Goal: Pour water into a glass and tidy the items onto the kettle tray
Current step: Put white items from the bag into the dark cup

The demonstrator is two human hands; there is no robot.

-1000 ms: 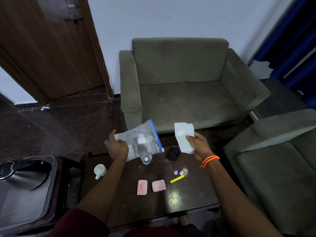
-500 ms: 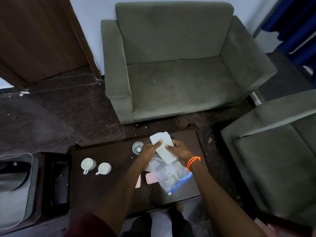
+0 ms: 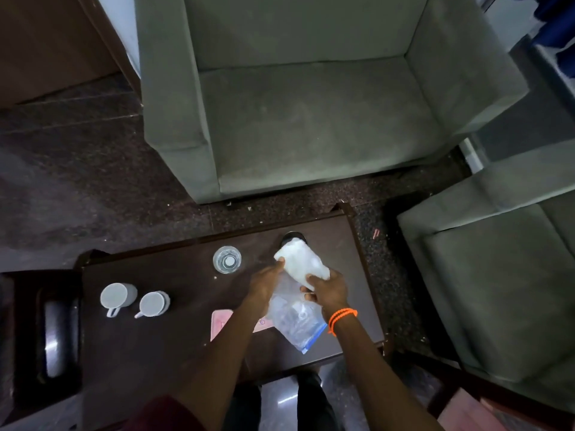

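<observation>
Over the right half of the dark surface (image 3: 174, 343), both hands work at one bundle: the left hand (image 3: 264, 283) pinches the near-left corner of a white folded packet (image 3: 300, 264), and the right hand (image 3: 328, 292), with an orange band at its wrist, grips the packet's lower end together with the mouth of a clear zip bag (image 3: 295, 321). The bag hangs down toward the surface's near right edge, its blue seal close to that edge. A glass (image 3: 227, 259) stands upright near the far edge, just left of the hands and apart from them. A dark round object (image 3: 292, 236) peeks out behind the packet at the far edge. Two white cups (image 3: 135, 300) sit side by side toward the left edge, with bare surface between them and the glass. Pink packets (image 3: 221, 321) lie partly under the left forearm. The near left part of the surface is open.
</observation>
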